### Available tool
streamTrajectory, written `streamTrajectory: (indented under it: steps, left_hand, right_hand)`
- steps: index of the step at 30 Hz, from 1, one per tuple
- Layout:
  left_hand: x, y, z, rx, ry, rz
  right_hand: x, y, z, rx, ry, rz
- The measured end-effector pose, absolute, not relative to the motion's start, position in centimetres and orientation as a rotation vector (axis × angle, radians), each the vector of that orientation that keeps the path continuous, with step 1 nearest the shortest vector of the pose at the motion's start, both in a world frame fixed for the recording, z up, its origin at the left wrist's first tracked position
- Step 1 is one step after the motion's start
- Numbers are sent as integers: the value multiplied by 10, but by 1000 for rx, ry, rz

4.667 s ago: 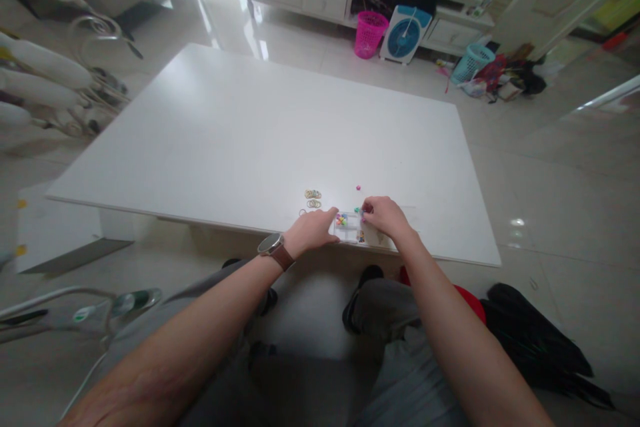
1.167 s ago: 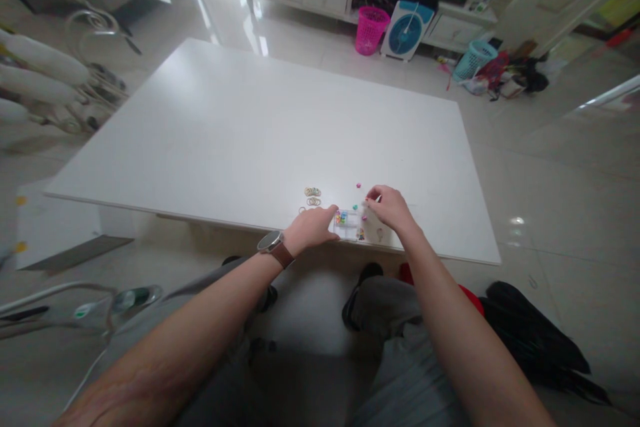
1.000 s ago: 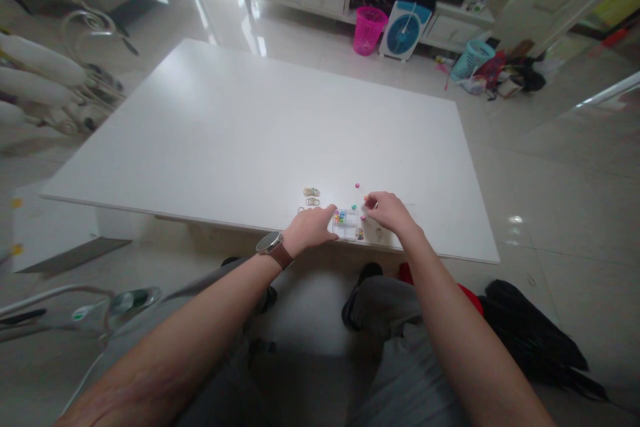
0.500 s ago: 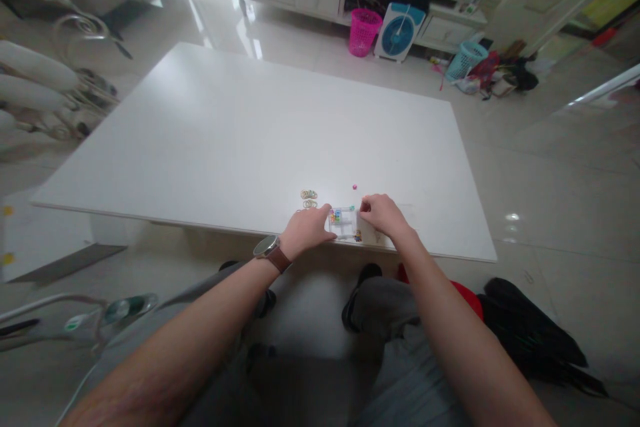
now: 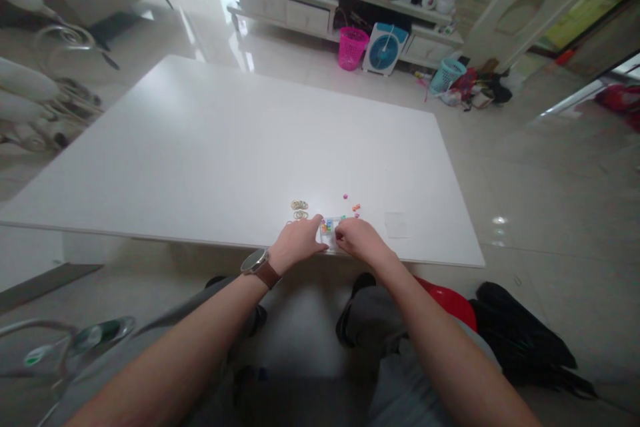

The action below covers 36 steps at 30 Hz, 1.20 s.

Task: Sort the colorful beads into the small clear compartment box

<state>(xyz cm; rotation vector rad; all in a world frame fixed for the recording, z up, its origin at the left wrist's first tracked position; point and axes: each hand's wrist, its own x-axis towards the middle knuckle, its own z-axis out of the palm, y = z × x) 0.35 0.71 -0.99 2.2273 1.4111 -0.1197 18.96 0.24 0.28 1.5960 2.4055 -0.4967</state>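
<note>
A small clear box (image 5: 329,240) lies at the near edge of the white table (image 5: 280,140). My left hand (image 5: 299,238), with a watch on its wrist, grips the box's left side between thumb and fingers. Small coloured pieces (image 5: 327,226) sit inside its far left part. My right hand (image 5: 361,240) is closed in a pinch over the right part of the box; what its fingertips hold, if anything, is hidden. Beyond this hand lie a pink piece (image 5: 345,197) and orange pieces (image 5: 356,207). Several thin rings (image 5: 300,205) lie in rows beyond my left hand.
A flat, clear square (image 5: 398,225) lies on the table to the right. Across the floor stand a pink basket (image 5: 353,49), a blue-and-white fan (image 5: 385,49) and a light blue basket (image 5: 447,75). A red seat (image 5: 447,300) is by my right leg.
My right hand has moved left, from beside the box to over its right part. Orange pieces and the clear square now show more plainly. The camera view has shifted slightly.
</note>
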Motion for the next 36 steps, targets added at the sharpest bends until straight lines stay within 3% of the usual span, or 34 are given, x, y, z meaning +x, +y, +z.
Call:
streamTrajectory:
  steps: [7,26,36]
  left_hand:
    - [3,6,-8,2219,1411,-121]
    - [3,7,-13,2225,1412,-112]
    - [3,7,-15,2244,1419,-127]
  right_hand:
    - [185,4,5,1595,2405,-340]
    - [197,12,4,1718,2357,-428]
    - [256,29,6,2123,2242,-505]
